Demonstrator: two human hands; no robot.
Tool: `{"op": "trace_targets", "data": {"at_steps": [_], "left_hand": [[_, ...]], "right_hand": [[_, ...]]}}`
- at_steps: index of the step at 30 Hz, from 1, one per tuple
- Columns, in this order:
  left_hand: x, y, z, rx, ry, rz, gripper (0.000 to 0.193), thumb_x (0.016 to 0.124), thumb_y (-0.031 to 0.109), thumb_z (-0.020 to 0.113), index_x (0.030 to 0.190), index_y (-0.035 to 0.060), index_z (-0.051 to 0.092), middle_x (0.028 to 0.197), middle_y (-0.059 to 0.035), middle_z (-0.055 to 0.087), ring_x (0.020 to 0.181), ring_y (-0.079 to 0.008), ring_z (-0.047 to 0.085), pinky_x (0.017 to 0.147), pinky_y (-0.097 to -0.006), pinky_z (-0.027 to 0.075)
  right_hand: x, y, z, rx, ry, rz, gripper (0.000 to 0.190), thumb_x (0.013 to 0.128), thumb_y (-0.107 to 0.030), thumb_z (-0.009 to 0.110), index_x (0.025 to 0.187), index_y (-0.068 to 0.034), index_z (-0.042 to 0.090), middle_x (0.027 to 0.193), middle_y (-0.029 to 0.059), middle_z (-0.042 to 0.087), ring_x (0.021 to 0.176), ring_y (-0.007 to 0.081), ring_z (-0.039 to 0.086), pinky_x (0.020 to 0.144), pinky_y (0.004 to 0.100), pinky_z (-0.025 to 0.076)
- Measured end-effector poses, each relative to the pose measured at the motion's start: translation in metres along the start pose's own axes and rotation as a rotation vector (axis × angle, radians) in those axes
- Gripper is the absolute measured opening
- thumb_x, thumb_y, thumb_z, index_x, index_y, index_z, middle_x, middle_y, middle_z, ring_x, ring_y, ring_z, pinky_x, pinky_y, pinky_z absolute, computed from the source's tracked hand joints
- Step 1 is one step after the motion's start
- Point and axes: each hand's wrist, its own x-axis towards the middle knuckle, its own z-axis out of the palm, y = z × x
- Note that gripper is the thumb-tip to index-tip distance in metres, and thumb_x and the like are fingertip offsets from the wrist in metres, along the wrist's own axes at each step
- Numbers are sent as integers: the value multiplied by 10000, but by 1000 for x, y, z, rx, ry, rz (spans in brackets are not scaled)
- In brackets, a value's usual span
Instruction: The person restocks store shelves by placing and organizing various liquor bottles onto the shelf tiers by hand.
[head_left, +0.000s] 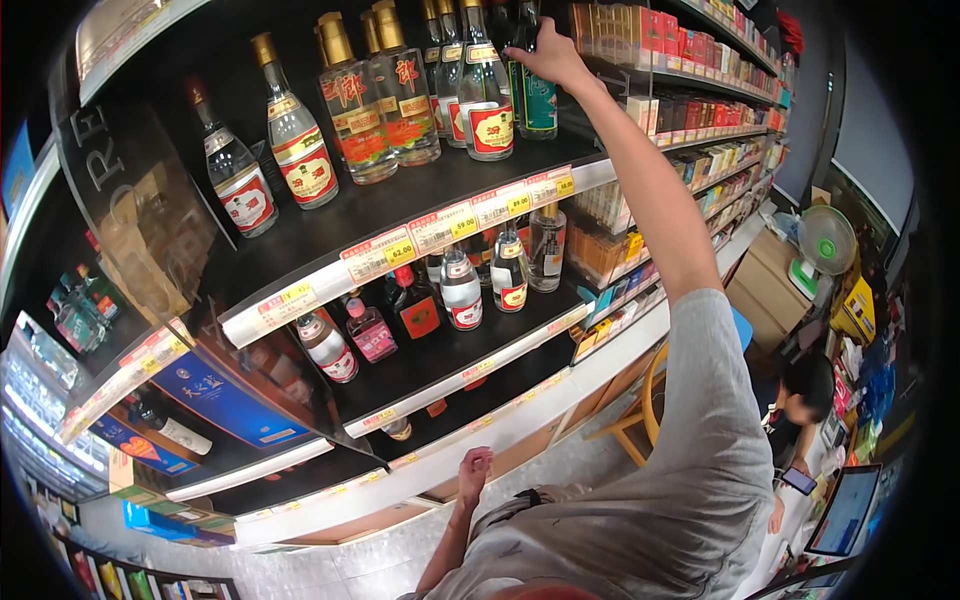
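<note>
On the upper black shelf, my right hand (553, 56) is wrapped around the upper part of a glass bottle with a green label (540, 105), which stands upright. Just left of it is a clear glass liquor bottle with a red and white label (486, 90), with similar ones behind. Farther left stand gold-capped square bottles (360, 112) and two more clear bottles with red labels, one of them gold-capped (300, 142). My left hand (475, 463) hangs low in front of the bottom shelves, its fingers loosely curled and nothing seen in it.
A white shelf edge with price tags (420, 232) runs below the bottles; a lower shelf holds smaller bottles (461, 292). Cigarette packs (697, 45) fill racks at right. Beyond are a wooden chair (649, 405), a cardboard box (765, 285), a fan (825, 240) and a person with a phone (799, 480).
</note>
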Motion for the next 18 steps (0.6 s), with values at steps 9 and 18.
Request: {"op": "trace_targets", "data": {"at_steps": [9,18], "left_hand": [[17,67,26,191,-116,95,254,995,-40,584,1224,44,654,1197,-48,696,1050,-178,692,927,-306,556],[15,347,105,508,-634,584,317,997,80,662,1312,61,634,1320,-133,642,1224,-298,643,1051,-391,507]], "right_hand": [[-55,-30,-30,323,198,4,624,884,-220,826,1286,29,419,961,239,709,902,404,721,795,446,570],[-143,-77,-107,448,556,-73,677,926,-189,788,1426,18,382,1205,243,625,1088,346,647,950,411,506]]}}
